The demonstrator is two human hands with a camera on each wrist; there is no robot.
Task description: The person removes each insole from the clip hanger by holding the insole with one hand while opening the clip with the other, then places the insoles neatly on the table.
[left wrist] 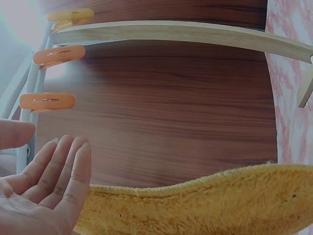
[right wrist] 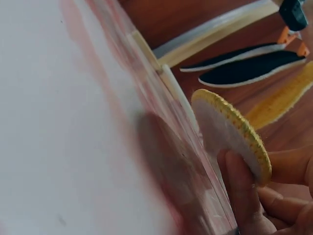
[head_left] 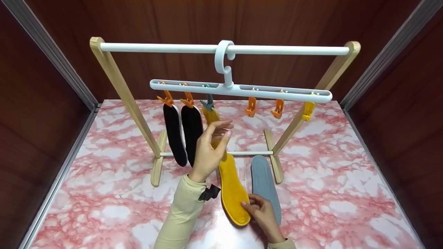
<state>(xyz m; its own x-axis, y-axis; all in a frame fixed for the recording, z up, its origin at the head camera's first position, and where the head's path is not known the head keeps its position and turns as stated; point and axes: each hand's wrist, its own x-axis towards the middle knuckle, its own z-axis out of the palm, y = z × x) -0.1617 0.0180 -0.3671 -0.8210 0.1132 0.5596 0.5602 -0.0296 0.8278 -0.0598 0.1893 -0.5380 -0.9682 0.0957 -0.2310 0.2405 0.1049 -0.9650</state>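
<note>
My right hand (head_left: 261,211) pinches the lower end of a yellow insole (head_left: 233,193), thumb on the fuzzy face; its pale underside shows in the right wrist view. A second yellow insole (head_left: 209,116) hangs from a teal clip (head_left: 208,102) on the white hanger (head_left: 283,93). Overlapping that hanging insole in the head view is my left hand (head_left: 210,148), fingers loosely bent with nothing between them. In the left wrist view its palm shows bare beside the fuzzy insole (left wrist: 210,203). Two black insoles (head_left: 173,135) hang from orange clips (head_left: 167,99) to the left.
A grey insole (head_left: 264,183) lies on the marbled tabletop (head_left: 114,211), right of the yellow one. Two orange clips (head_left: 251,106) and a yellow clip (head_left: 308,111) hang bare at the hanger's right. The rack's white rail (head_left: 294,50) and wooden legs (head_left: 126,95) stand around them.
</note>
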